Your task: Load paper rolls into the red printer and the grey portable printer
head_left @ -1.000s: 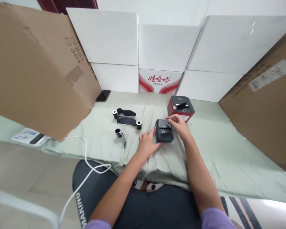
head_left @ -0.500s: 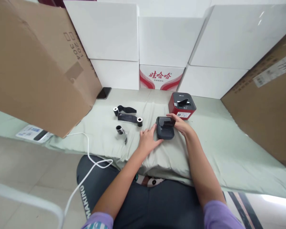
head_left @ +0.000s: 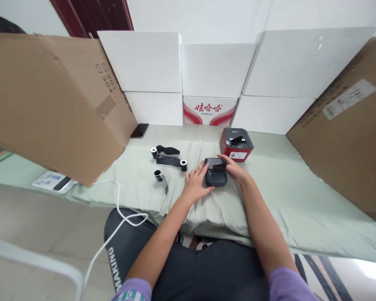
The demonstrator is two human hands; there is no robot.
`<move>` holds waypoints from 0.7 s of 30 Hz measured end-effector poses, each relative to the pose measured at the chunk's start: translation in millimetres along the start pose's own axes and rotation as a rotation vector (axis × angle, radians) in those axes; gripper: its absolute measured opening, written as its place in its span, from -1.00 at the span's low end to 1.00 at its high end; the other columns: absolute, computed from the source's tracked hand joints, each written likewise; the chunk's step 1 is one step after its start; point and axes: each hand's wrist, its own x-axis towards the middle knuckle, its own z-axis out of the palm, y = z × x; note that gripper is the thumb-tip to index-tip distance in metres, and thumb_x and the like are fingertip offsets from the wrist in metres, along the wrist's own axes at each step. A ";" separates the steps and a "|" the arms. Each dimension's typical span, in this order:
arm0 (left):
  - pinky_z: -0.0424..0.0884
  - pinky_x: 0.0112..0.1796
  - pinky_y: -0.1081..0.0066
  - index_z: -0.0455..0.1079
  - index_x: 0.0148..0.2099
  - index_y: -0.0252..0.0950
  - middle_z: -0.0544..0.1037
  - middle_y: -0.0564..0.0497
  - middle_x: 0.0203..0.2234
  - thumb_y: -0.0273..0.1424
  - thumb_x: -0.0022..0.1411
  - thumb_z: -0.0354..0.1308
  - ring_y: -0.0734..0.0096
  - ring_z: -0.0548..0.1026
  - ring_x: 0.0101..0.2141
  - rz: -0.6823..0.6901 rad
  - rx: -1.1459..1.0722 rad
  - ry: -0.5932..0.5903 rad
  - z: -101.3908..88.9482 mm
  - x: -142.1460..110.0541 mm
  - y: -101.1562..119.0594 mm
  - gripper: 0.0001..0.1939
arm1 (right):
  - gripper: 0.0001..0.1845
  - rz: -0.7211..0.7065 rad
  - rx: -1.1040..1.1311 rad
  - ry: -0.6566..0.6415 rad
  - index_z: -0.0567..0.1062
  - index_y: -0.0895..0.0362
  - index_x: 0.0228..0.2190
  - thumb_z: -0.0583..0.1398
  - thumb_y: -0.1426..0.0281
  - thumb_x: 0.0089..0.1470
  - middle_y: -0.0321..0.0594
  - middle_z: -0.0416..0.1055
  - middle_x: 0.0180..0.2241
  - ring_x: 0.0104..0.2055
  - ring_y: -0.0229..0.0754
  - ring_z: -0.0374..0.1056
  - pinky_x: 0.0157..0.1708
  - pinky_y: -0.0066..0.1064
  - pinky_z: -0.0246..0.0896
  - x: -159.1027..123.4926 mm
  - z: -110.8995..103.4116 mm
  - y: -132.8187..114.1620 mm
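A small black label printer (head_left: 216, 177) with a translucent dark lid lies on the green cloth in front of me. My left hand (head_left: 195, 182) braces its left side, forefinger at the upper corner and thumb by the front corner. Around the upper right edge, by the lid, my right hand (head_left: 235, 169) has its fingers closed. Whether the lid is fully raised is hard to make out. Just behind it stands a red and black printer (head_left: 237, 145) with a black strip sticking up from its top. To the left lie several small rolls with dark strips, one a white-ended roll (head_left: 183, 165).
A black phone (head_left: 139, 131) lies by the left cardboard box (head_left: 59, 108). White boxes (head_left: 219, 69) form a wall at the back, and another cardboard box (head_left: 347, 138) stands right. A white cable (head_left: 118, 196) hangs over the front edge near a printed white box (head_left: 53, 182).
My view has tilted up a little, so everything sits lower in it. The left forefinger has shifted onto the printer's upper left corner; the right hand stays at the lid edge.
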 end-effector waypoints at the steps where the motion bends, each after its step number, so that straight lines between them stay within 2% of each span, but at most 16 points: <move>1: 0.21 0.18 0.06 -0.13 0.53 -0.02 -0.08 -0.06 0.52 -0.11 0.18 0.31 -0.02 0.28 0.26 0.007 0.005 0.003 0.0 -0.1 -0.1 0.01 | -0.42 0.008 -0.004 0.005 0.55 0.04 0.00 0.31 0.37 -0.15 -0.15 0.58 -0.03 0.15 0.00 0.43 0.22 -0.09 0.28 0.7 0.0 0.5; 6: 0.21 0.18 0.05 -0.05 0.51 -0.04 -0.11 -0.05 0.52 -0.10 0.19 0.31 -0.03 0.28 0.26 0.036 0.047 0.002 -4.6 -0.4 1.9 -0.04 | -0.43 0.024 0.006 -0.016 0.55 -0.01 0.02 0.30 0.33 -0.11 -0.19 0.58 -0.03 0.09 -0.01 0.47 0.19 -0.07 0.32 1.4 -2.1 3.3; 11: 0.22 0.18 0.08 -0.06 0.51 -0.15 0.03 -0.11 0.49 -0.16 0.25 0.25 -0.01 0.27 0.24 0.147 0.091 -0.018 -6.8 -0.3 4.6 -0.10 | -0.40 0.016 0.022 -0.017 0.55 0.01 0.04 0.32 0.33 -0.13 -0.17 0.56 0.02 0.15 0.00 0.41 0.25 -0.08 0.24 -1.7 -1.7 1.5; 17: 0.30 0.11 0.06 -0.14 0.53 -0.30 0.13 -0.17 0.45 -0.18 0.22 0.27 -0.07 0.34 0.14 0.188 0.089 0.046 0.6 1.5 3.1 -0.01 | -0.36 0.074 0.124 -0.015 0.57 -0.04 0.02 0.36 0.34 -0.20 -0.22 0.55 0.04 0.21 0.04 0.36 0.32 -0.11 0.14 -3.1 -0.7 1.2; 21: 0.31 0.10 0.07 -0.12 0.52 -0.29 0.15 -0.14 0.44 -0.20 0.20 0.29 -0.06 0.35 0.12 0.193 0.060 0.070 2.4 2.6 1.9 0.00 | -0.37 0.092 0.145 -0.013 0.57 -0.03 0.01 0.37 0.32 -0.21 -0.22 0.56 0.02 0.22 0.07 0.36 0.33 -0.09 0.10 -2.0 -1.1 2.3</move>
